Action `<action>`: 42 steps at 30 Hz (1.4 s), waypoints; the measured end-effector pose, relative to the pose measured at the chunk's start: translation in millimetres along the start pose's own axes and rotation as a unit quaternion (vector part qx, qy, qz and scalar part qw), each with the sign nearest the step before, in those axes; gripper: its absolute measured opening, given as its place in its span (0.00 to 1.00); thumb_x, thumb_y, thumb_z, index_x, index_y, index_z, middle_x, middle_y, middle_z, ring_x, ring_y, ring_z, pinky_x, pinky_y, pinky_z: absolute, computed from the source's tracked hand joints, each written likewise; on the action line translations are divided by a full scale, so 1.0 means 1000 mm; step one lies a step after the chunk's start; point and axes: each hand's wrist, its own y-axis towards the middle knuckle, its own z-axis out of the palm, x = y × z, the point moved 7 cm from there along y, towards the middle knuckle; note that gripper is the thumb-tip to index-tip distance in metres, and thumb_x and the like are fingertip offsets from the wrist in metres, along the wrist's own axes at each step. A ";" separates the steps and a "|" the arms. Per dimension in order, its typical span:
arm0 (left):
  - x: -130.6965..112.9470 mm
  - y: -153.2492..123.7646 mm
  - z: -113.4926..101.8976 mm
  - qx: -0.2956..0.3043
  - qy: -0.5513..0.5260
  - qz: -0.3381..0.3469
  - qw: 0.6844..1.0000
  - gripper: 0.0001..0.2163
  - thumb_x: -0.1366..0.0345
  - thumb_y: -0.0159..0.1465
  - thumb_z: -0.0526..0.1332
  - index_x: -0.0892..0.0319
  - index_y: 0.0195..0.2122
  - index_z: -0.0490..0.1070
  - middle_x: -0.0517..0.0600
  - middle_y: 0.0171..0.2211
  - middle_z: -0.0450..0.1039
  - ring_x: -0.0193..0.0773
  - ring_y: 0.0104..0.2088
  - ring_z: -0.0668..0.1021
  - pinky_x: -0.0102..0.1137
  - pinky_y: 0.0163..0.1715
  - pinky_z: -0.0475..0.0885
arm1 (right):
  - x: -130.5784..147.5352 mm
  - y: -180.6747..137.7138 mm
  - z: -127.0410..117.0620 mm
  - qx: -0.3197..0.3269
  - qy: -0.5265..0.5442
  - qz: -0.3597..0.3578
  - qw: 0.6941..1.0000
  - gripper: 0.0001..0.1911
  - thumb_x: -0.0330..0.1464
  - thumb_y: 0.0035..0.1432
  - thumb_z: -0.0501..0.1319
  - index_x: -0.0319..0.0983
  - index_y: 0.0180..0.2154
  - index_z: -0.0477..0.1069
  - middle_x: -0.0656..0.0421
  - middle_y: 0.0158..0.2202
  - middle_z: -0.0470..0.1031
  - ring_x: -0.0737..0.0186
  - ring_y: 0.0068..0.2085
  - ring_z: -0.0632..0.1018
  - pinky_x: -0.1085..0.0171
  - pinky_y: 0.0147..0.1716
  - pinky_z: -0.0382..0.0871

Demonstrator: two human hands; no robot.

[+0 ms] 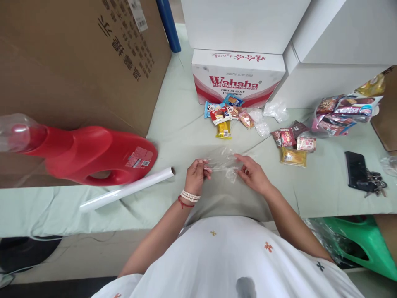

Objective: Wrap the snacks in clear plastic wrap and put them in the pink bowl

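Observation:
A crumpled clear plastic bag (221, 161) stretches between my two hands, just above the cloth-covered table. My left hand (196, 176), with a beaded bracelet and a red string at the wrist, pinches the bag's left side. At its right side, the fingers and thumb of my right hand (252, 174) grip the thin film. Beyond the bag lies a small pile of wrapped snacks (221, 116), a yellow packet nearest to me. Further right is a second group of wrapped snacks (287, 136). Crumpled clear bags (262, 124) lie between the two groups.
A Wahaha water carton (237, 78) stands at the back below white boxes (245, 25). Left are a red jug (102, 149), a white roll (127, 190) and a large cardboard box (77, 62). Right are a filled snack bag (338, 116), a black phone (355, 167) and keys (375, 182).

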 end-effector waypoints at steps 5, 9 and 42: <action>-0.004 0.014 -0.019 -0.045 0.021 -0.012 0.999 0.19 0.46 0.64 0.63 0.60 0.35 0.71 0.46 0.22 0.75 0.27 0.13 0.69 0.24 0.16 0.63 | -0.020 -0.013 -0.013 -0.053 0.065 0.012 0.996 0.11 0.41 0.66 0.61 0.49 0.42 0.82 0.55 0.43 0.79 0.56 0.40 0.79 0.55 0.38 0.78; -0.003 0.027 -0.029 -0.067 0.018 -0.041 0.997 0.15 0.51 0.66 0.59 0.59 0.36 0.69 0.48 0.27 0.77 0.28 0.17 0.72 0.25 0.20 0.67 | -0.042 -0.046 -0.044 -0.117 0.138 0.047 0.982 0.08 0.41 0.63 0.65 0.50 0.39 0.84 0.56 0.40 0.78 0.58 0.34 0.79 0.55 0.35 0.79; -0.023 0.052 0.087 0.297 0.463 0.213 0.807 0.19 0.60 0.65 0.62 0.51 0.58 0.71 0.54 0.58 0.75 0.46 0.51 0.80 0.43 0.54 0.70 | -0.041 -0.084 -0.076 -0.049 -0.011 0.025 0.998 0.19 0.27 0.60 0.55 0.46 0.50 0.75 0.54 0.60 0.75 0.56 0.43 0.79 0.55 0.42 0.75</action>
